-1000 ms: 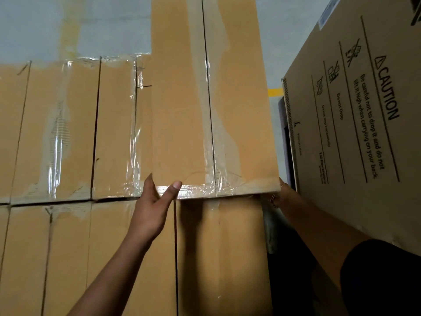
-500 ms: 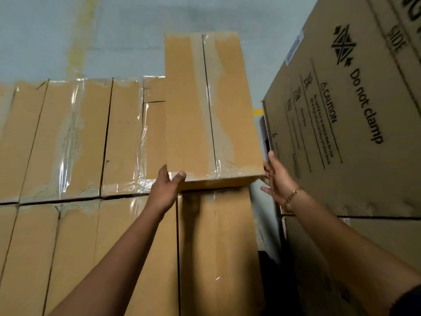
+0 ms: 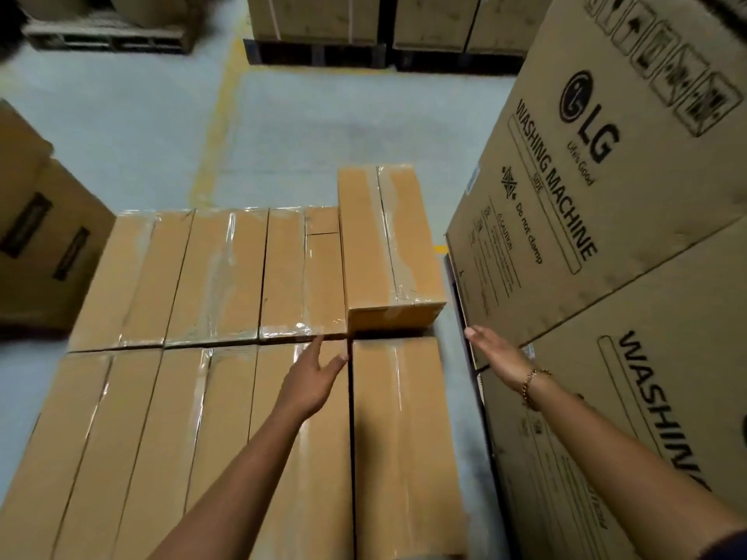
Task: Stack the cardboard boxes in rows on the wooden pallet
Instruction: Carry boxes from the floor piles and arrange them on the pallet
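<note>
— What are the fingers doing?

— The fingers (image 3: 314, 350) of the left hand (image 3: 313, 377) are straight and loosely spread, thumb out to the side, holding nothing. Those of the right hand (image 3: 499, 355) are straight and close together, also holding nothing. There is a bracelet (image 3: 530, 382) on that wrist.

— Half a second ago?

— Then the left thumb was hooked over the near corner of the top box (image 3: 388, 244) and the right hand was at its right side. Now both hands are off it. The left one hangs just short of its near lower edge, and the right one is out beside the washing-machine cartons (image 3: 606, 175).

— And the box itself?

— It lies at the right end of the far row (image 3: 218, 276), lengthwise like its neighbours and one layer higher than them. Its near face stands above the gap to the near row (image 3: 161, 438).

— Is the pallet under the stack visible?

— No, the taped boxes cover it completely, two rows side by side.

— And the room?

— The floor (image 3: 323, 127) is pale grey concrete with a worn yellow line (image 3: 218, 115) running away from the stack. More loaded pallets (image 3: 315, 54) stand at the far side and another carton (image 3: 36, 236) is at the left. The head has lifted, so far more of the floor shows than before.
</note>
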`<state>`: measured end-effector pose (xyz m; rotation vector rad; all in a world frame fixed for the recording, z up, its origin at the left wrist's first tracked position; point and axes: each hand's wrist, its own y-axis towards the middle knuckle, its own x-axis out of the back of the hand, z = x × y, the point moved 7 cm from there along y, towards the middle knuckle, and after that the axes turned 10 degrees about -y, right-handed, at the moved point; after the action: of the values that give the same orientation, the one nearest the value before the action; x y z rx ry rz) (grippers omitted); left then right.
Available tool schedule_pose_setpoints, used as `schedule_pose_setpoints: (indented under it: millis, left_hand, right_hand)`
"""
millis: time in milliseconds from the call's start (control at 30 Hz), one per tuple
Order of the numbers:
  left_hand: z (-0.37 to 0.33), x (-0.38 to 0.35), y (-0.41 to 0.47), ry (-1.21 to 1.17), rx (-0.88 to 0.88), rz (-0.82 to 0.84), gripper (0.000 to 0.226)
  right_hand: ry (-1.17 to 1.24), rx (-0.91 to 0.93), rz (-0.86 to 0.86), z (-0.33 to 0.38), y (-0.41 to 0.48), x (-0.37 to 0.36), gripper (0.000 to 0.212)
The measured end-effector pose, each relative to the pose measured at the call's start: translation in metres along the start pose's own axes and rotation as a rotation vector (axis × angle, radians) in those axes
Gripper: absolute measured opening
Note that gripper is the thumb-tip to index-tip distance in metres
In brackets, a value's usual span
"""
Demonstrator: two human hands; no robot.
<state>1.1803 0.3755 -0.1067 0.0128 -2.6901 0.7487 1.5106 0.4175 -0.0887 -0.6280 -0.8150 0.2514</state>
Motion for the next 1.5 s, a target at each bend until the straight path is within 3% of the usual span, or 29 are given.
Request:
schedule_pose_setpoints:
  millis: [200,367,533,733,867,933,1133,1300,1433,1500]
  left_hand:
    - [0.062,-0.041,-0.062,0.136,0.019,-0.005,0.077]
    - [0.174,-0.119,-0.082,0.402,0.021,0.061,0.083]
    - [0.311,-0.192,-0.094,0.668,0.114,0.190,0.086]
    - [0.420,-0.229,-0.083,0.927,0.074,0.296,0.103]
    - [0.455,-0.235,-0.067,1.020,-0.112,0.240,0.134]
    - [0.470,-0.238,-0.067,1.006,-0.157,0.221,0.141]
    - [0.475,-0.244,-0.069,0.944,-0.153,0.119,0.121]
    - [0.477,-0.245,-0.069,0.955,-0.200,0.084,0.105]
    - [0.472,-0.244,-0.064,0.924,-0.179,0.087,0.111]
    - [0.470,-0.243,-0.063,0.944,-0.179,0.081,0.104]
  right_hand:
    - [0.001,-0.062,0.082,-0.087,-0.042,-0.054,0.073]
    - [-0.182,-0.107,0.218,-0.219,-0.030,-0.155,0.115]
    - [-0.336,-0.112,0.304,-0.315,-0.020,-0.250,0.109]
    - [-0.424,-0.189,0.308,-0.403,0.015,-0.336,0.135]
    - [-0.513,-0.173,0.249,-0.426,0.028,-0.364,0.153]
    - [-0.551,-0.139,0.185,-0.428,0.027,-0.369,0.150]
    - [-0.641,-0.043,0.060,-0.420,0.028,-0.359,0.120]
    - [-0.720,-0.016,0.085,-0.422,0.034,-0.352,0.121]
    - [-0.703,-0.005,0.064,-0.416,0.038,-0.352,0.120]
    - [-0.701,-0.010,0.062,-0.414,0.041,-0.351,0.122]
